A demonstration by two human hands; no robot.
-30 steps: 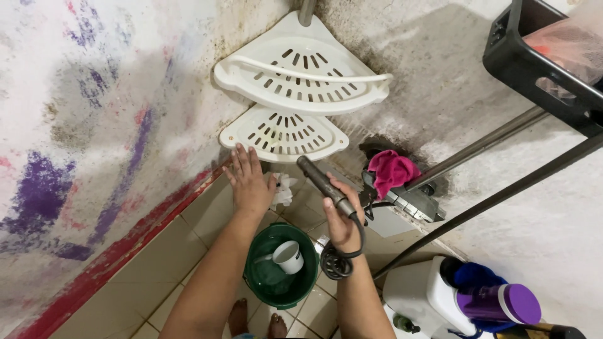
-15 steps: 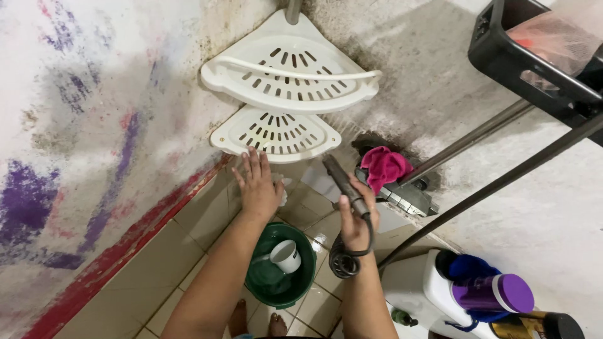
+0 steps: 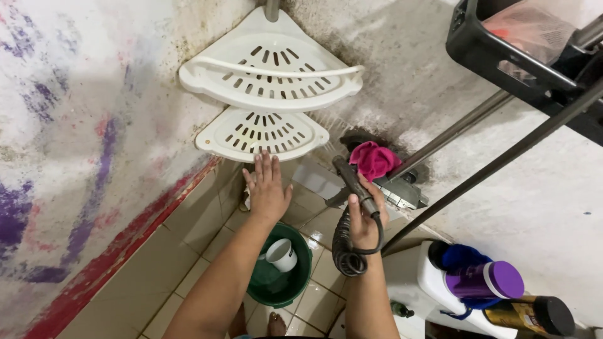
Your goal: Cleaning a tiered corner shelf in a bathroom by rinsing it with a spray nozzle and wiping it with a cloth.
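Observation:
My left hand (image 3: 267, 186) is stretched out flat with its fingers apart, fingertips at the front rim of the lower white corner shelf (image 3: 260, 135). A second, larger white slotted shelf (image 3: 270, 78) is fixed above it in the wall corner. My right hand (image 3: 363, 216) grips a dark spray handle (image 3: 353, 180) with a coiled black hose (image 3: 347, 248) hanging from it. The handle's tip points up and left toward the lower shelf.
A green bucket (image 3: 295, 276) with a white scoop (image 3: 281, 254) stands on the tiled floor below. A pink cloth (image 3: 374, 160) lies on a metal fitting (image 3: 402, 191). A purple bottle (image 3: 483, 280), a dark bottle (image 3: 531, 314) and a white tank (image 3: 427, 295) sit lower right. A black basket (image 3: 502, 56) hangs upper right.
My left hand slid right along the lower shelf's front rim. My right hand swung the spray handle more upright and lowered a little. The view shifted left.

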